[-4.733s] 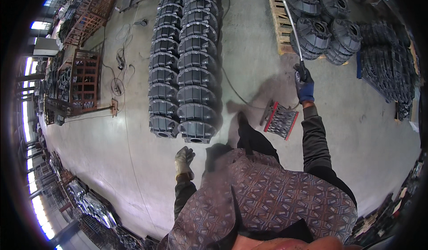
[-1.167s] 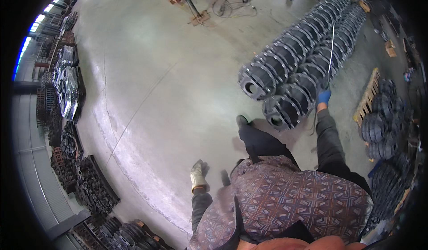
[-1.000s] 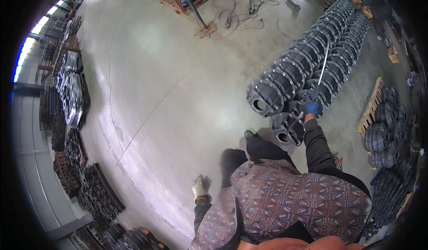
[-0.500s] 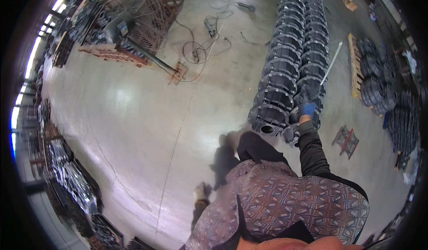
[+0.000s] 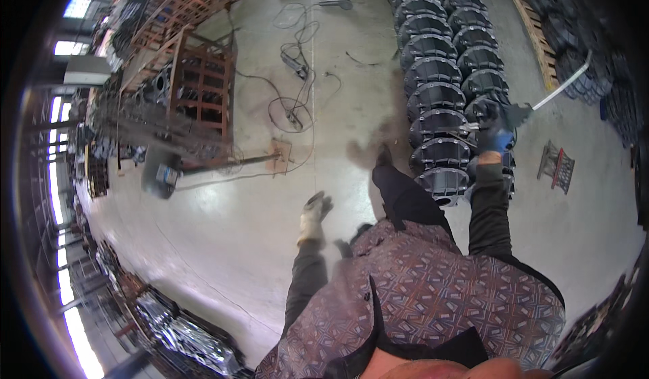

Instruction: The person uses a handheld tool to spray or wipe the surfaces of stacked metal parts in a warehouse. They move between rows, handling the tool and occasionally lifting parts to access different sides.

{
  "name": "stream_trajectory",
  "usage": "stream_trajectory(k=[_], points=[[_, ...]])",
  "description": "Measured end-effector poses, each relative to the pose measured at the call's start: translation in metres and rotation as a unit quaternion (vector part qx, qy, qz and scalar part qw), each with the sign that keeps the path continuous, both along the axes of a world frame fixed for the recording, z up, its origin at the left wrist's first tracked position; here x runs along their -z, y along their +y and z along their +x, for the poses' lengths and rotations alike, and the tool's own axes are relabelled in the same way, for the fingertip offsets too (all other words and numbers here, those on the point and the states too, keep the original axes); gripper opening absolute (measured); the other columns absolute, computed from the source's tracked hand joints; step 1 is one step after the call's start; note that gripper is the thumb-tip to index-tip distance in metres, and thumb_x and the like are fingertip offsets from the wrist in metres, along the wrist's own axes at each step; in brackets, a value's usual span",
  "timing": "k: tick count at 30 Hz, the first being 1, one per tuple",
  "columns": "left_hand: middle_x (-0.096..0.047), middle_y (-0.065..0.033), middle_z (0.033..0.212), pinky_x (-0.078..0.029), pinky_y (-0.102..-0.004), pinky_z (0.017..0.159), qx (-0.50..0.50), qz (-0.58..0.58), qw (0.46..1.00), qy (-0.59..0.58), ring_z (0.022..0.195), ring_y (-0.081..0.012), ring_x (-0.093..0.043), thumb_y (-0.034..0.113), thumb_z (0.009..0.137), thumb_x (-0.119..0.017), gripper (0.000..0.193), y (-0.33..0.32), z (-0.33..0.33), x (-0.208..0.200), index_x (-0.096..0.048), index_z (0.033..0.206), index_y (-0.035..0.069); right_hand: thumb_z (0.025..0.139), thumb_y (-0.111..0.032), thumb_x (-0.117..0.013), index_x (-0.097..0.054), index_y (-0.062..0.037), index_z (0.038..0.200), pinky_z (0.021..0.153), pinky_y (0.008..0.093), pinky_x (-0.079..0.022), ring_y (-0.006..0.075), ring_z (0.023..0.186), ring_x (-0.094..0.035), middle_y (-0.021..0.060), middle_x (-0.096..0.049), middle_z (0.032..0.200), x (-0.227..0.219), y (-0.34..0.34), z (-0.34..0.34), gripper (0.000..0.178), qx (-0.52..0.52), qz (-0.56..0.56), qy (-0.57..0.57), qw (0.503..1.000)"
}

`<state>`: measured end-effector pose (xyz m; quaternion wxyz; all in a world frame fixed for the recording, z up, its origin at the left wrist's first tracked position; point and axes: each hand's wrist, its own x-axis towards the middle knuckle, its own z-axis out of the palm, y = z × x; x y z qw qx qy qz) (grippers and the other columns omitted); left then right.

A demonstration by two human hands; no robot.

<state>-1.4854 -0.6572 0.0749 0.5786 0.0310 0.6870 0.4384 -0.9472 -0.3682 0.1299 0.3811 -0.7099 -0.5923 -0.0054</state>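
My left hand [image 5: 313, 218], in a pale work glove, hangs over the floor with its fingers stretched out and nothing in it. My right hand [image 5: 495, 139], in a dark and blue glove, is closed at the right-hand row of black ribbed metal castings [image 5: 484, 64]. From it a dark tool with a long pale rod [image 5: 562, 87] sticks out to the right; its exact kind I cannot make out. A thin metal piece shows on the hand's left side, over the left-hand row of round-flanged castings [image 5: 436, 95].
Left of the rows, cables and a hand-held power tool [image 5: 294, 63] lie on the floor. A post on a brown base plate [image 5: 278, 156] lies farther left, near a rusty rack [image 5: 203, 85]. To the right are a wooden pallet [image 5: 534, 37] and a metal bracket with a red bar [image 5: 556, 167].
I have stepped forward along the rows. My left hand has swung up and forward. The pale rod in my right hand has tipped down to the right.
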Motion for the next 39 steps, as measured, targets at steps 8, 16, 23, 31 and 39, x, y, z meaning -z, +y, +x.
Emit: stream_trajectory(k=[8,16,23,31,39], points=[[-0.068,-0.0175,0.121,-0.053,-0.0361,0.104,0.239,0.168,0.955,-0.045,0.118,-0.0274,-0.066,0.021,0.094,-0.072,0.060,0.283,0.039,-0.050,-0.053,0.144,-0.006,0.096,-0.012,-0.071,-0.067,0.0076,0.124,0.092,0.0359,-0.053,0.0208,0.101,-0.069,0.0117,-0.074,0.118,-0.067,0.099,-0.019,0.034,0.097,0.145,0.163,0.971],[-0.071,-0.0135,0.121,-0.054,-0.0339,0.099,0.491,0.129,0.861,-0.014,0.112,-0.0224,-0.067,0.018,0.092,-0.069,0.054,0.500,0.060,-0.034,-0.057,0.139,-0.006,0.101,-0.007,-0.061,-0.067,-0.0002,0.129,0.100,0.0338,-0.054,0.0206,0.114,-0.068,0.0098,-0.073,0.122,-0.084,-0.025,0.041,0.030,0.342,0.152,0.255,0.892],[-0.069,-0.0223,0.125,-0.059,-0.0352,0.096,0.714,-0.002,0.698,0.058,0.107,-0.0286,-0.072,0.020,0.095,-0.069,0.056,0.641,0.099,-0.021,-0.054,0.143,-0.003,0.100,-0.004,-0.061,-0.072,-0.0062,0.124,0.101,0.0343,-0.054,0.0188,0.112,-0.070,0.0070,-0.076,0.119,-0.115,-0.296,-0.030,0.026,0.583,-0.034,-0.044,0.810],[-0.068,-0.0211,0.130,-0.051,-0.0399,0.105,0.813,-0.017,0.573,0.102,0.119,-0.0327,-0.066,0.029,0.096,-0.066,0.060,0.667,0.197,-0.013,-0.052,0.144,-0.003,0.106,-0.014,-0.059,-0.068,-0.0077,0.134,0.104,0.0340,-0.050,0.0181,0.120,-0.066,0.0059,-0.072,0.128,-0.119,-0.481,-0.179,0.030,0.731,-0.093,0.026,0.675],[-0.069,-0.0150,0.123,-0.058,-0.0352,0.098,0.857,0.034,0.511,0.059,0.112,-0.0260,-0.070,0.019,0.099,-0.064,0.043,0.514,0.308,0.022,-0.059,0.137,0.000,0.105,-0.016,-0.062,-0.070,-0.0045,0.129,0.100,0.0360,-0.053,0.0244,0.115,-0.069,0.0135,-0.073,0.123,-0.047,-0.583,-0.122,0.028,0.682,-0.095,0.009,0.725]])
